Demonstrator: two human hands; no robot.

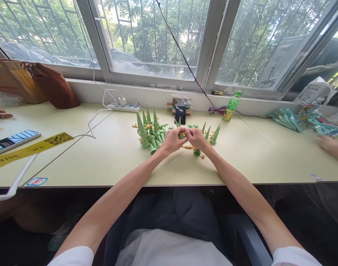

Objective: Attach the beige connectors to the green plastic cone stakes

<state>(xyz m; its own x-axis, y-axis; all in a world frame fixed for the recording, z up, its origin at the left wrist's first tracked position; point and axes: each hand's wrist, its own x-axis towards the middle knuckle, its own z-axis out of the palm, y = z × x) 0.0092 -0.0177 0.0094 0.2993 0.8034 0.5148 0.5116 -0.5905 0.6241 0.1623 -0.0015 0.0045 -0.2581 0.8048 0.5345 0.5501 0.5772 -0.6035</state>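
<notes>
Viewed through my remote camera, my left hand [173, 142] and right hand [197, 138] meet above the pale table [113, 166], fingers pinched narrow around a green cone piece [181, 135]. Clock-wise from them, a cluster of green cones [148, 129] stands at nine to ten, a smaller group [213, 136] at three, a phone [180, 114] at twelve, a bottle [231, 107] at two.

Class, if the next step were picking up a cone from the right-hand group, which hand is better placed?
Probably the right hand: it is beside those cones, while the left hand is farther away.
</notes>
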